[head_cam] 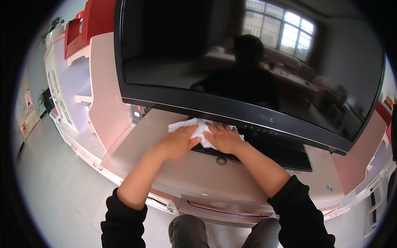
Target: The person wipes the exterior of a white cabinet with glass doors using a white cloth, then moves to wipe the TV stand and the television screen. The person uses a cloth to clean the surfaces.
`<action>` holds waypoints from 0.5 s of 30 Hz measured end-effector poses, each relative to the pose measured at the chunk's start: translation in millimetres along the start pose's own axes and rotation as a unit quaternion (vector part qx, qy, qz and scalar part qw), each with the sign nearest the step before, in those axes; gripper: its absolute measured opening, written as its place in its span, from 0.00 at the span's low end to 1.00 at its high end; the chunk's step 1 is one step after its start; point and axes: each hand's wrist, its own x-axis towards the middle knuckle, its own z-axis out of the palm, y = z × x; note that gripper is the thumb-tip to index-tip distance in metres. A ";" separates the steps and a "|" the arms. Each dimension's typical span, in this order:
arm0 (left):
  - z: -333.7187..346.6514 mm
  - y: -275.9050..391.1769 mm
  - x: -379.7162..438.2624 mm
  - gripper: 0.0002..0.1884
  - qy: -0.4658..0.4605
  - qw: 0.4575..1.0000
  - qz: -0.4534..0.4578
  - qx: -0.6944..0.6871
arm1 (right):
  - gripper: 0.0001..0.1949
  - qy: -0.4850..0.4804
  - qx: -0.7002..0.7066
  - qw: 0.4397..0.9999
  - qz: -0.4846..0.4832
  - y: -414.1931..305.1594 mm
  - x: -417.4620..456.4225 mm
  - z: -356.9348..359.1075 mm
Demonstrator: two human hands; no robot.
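A crumpled white cloth (pixel 203 131) lies on the glossy black base (pixel 279 152) of a television, under the screen's lower bezel. From the left, my left hand (pixel 180 141) grips the cloth's near edge, its thumb towards the middle. My right hand (pixel 225 136) presses the cloth down from the right; its fingertips reach in beneath the bezel and are partly hidden. The television (pixel 198 96) is dark, and its screen mirrors a window and a person's outline. Below the base is the smooth, pale pinkish-beige top of a TV cabinet (pixel 186 173).
Pink side panels (pixel 107 86) rise beside the television, with white shelving (pixel 63 74) further left. A red box (pixel 79 42) stands high on that shelving. Small dark items (pixel 138 113) sit behind the cabinet top's left edge. A small round greenish object (pixel 329 188) lies at right.
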 end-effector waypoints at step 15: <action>-24.6 -35.6 -29.1 0.24 -0.022 0.996 -0.077 -0.025 | 0.27 -0.032 -0.022 0.990 -0.136 -44.6 50.2 12.0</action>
